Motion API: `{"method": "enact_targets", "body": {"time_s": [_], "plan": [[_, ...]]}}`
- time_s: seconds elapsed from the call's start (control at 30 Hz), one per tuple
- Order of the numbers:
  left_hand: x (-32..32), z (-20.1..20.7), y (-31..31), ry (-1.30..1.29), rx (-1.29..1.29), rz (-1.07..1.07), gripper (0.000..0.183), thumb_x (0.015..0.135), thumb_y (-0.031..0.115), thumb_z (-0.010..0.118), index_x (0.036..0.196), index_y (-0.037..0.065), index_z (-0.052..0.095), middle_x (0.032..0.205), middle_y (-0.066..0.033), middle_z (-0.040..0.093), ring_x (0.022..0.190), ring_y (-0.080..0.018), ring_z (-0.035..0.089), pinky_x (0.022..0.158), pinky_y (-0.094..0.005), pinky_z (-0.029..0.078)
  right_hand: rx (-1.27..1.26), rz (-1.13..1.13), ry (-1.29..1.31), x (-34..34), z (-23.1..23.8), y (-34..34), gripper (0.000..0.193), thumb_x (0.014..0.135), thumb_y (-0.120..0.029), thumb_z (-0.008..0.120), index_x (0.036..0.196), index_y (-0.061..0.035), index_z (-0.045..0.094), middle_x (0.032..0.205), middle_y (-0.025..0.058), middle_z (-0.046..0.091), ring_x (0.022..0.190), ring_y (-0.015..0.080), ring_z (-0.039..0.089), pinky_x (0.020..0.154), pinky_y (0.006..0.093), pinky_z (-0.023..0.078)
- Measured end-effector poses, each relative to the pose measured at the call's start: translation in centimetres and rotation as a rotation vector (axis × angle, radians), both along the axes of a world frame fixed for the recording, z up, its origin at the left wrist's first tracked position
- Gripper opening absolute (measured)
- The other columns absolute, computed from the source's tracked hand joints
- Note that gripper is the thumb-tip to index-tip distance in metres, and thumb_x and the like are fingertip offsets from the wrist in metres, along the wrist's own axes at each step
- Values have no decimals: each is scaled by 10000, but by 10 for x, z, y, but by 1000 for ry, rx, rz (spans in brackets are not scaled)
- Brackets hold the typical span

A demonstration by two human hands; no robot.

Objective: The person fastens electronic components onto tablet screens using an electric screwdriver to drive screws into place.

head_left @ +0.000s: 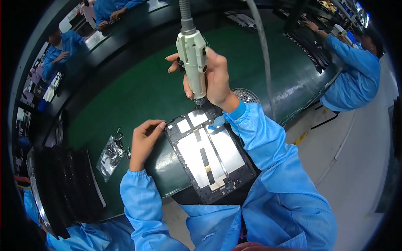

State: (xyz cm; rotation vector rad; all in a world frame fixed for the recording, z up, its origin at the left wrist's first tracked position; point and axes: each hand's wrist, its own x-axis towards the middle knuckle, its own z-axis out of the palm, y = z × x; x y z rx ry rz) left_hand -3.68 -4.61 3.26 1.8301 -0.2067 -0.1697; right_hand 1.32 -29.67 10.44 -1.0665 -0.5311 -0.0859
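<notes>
1. Open tablet (pixel 190 157) seems to overhang the near edge of the counter (pixel 125 90); downward pressure could tip it.
2. Your right hand (pixel 217 79) grasps the electric screwdriver (pixel 193 62), its nose near the tablet's top edge; a slant could make it slip and scratch.
3. Your left hand (pixel 144 140) has fingertips at the upper-left corner; whether it grips, I cannot tell; a loose hold could let the tablet twist.

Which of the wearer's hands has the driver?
The right hand: it grips the pale handheld driver, tip by the flat device's top edge. The left hand holds no tool; its fingers are at the device's upper-left corner.
</notes>
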Motion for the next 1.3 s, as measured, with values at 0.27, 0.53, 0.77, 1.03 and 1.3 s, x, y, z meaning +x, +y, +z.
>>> {"method": "enact_targets", "body": {"time_s": [0.27, 0.53, 0.77, 1.03, 1.3], "plan": [[3, 1, -2, -37, 40, 1, 205, 949, 153, 707, 1053, -22, 729, 909, -21, 715, 833, -72, 624, 767, -216, 482, 18, -76, -15, -5, 0, 1, 721, 1024, -588, 281, 1318, -7, 590, 761, 48, 613, 496, 108, 574, 450, 260, 454], [-1, 2, 0, -19, 48, 21, 197, 945, 145, 708, 1042, -25, 728, 905, -19, 709, 833, -70, 617, 768, -219, 482, -79, -26, -15, -2, -7, -1, 770, 1004, -663, 299, 1210, 0, 632, 705, 42, 580, 482, 104, 564, 443, 256, 449], [3, -2, 1, -29, 20, -48, 177, 945, 121, 705, 1040, -28, 722, 889, -5, 700, 824, -65, 608, 763, -211, 477, -104, -59, 3, -3, -7, 2, 811, 994, -711, 266, 1242, -6, 580, 916, 97, 655, 481, 111, 562, 444, 268, 461], [10, -2, 13, -84, 67, -87, 245, 930, 182, 716, 1061, -23, 742, 943, -70, 738, 881, -109, 647, 822, -251, 507, -305, -144, -71, -12, 8, 41, 395, 900, -328, 694, 1072, 27, 687, 877, 116, 711, 498, 122, 583, 453, 266, 455], [17, -14, 17, 16, -49, -66, 298, 883, 185, 745, 1054, -59, 749, 879, -87, 733, 781, -119, 634, 733, -253, 489, -178, 64, -46, -17, -13, 96, 149, 949, -111, 650, 959, 34, 688, 652, 36, 624, 441, 90, 527, 412, 226, 386]]}}
